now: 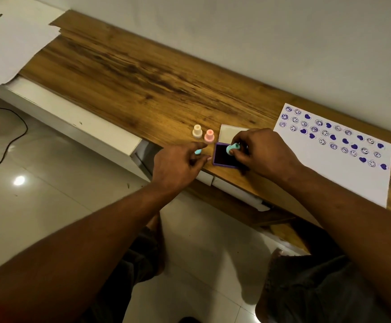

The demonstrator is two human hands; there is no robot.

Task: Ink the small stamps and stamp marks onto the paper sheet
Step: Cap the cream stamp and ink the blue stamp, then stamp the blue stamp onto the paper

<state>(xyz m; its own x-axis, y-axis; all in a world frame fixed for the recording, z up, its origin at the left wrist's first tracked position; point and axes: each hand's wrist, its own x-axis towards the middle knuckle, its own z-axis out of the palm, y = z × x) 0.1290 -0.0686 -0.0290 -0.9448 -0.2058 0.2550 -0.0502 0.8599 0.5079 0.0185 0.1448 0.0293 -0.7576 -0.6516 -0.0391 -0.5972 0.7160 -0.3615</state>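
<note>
Four stamps (197,131), one ink pad (221,157), one sheet (325,176), right hand (263,152) fingers (241,139) pinching teal stamp (232,148), left hand (176,169) pinching second teal stamp (198,151)

Bare forearms (92,231), dark grey shorts (318,294) over both thighs.

No legible text; paper sheet (349,170) shows smileys, hearts.
</note>
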